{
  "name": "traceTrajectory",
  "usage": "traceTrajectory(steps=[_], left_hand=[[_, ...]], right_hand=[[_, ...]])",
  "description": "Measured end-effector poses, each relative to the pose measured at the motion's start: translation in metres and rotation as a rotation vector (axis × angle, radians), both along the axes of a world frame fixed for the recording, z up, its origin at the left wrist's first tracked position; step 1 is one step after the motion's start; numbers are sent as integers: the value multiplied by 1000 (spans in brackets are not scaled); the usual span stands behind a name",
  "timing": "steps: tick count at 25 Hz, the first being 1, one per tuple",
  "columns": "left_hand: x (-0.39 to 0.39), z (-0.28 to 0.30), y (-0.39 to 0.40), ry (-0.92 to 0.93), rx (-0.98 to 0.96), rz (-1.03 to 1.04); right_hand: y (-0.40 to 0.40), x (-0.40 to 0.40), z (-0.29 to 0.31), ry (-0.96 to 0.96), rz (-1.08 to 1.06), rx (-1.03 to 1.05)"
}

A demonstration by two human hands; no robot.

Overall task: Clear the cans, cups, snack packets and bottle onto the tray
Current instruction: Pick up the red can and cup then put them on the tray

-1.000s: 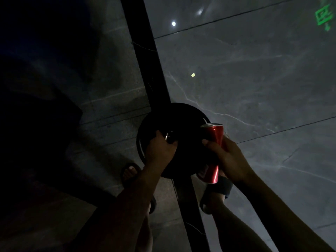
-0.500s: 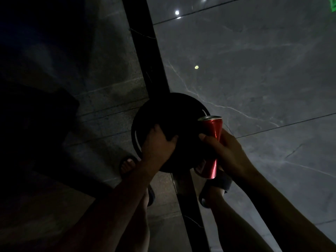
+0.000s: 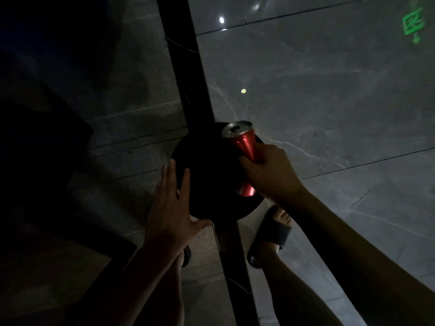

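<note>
The scene is very dark. A round black tray (image 3: 211, 184) hangs above the floor in front of me. My right hand (image 3: 266, 170) is closed around a red can (image 3: 244, 143) with a silver opened top, tilted, at the tray's right side. The can's lower end (image 3: 246, 190) shows below my fingers. My left hand (image 3: 171, 208) is flat with fingers spread, lying against the tray's left edge and holding nothing. How the tray is held up is hidden.
Below is a grey marble tile floor (image 3: 317, 102) with a black strip (image 3: 188, 78) running through it. My feet in dark slippers (image 3: 270, 234) stand under the tray. A dark mass fills the left side. A green sign's reflection (image 3: 413, 23) glows top right.
My left hand has let go of the tray's rim and opened flat against its left edge. My right hand has tipped the can so that its top faces me.
</note>
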State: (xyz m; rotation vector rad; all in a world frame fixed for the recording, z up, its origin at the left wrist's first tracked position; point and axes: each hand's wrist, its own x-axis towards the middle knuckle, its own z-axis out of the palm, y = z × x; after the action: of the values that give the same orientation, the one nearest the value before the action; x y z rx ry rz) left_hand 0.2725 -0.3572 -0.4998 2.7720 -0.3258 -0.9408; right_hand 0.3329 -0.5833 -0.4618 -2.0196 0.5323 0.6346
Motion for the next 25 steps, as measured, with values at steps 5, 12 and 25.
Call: traceTrajectory(steps=[5,12,25], left_hand=[[-3,0,-8,-41,17,37],[0,4,-17,-49,35,17],[15,20,-25,77,83,23]], right_hand=[[27,1,-77,179,119,-112],[34,8,-128,358,108,-190],[4,-32,6,-101,434,-465]])
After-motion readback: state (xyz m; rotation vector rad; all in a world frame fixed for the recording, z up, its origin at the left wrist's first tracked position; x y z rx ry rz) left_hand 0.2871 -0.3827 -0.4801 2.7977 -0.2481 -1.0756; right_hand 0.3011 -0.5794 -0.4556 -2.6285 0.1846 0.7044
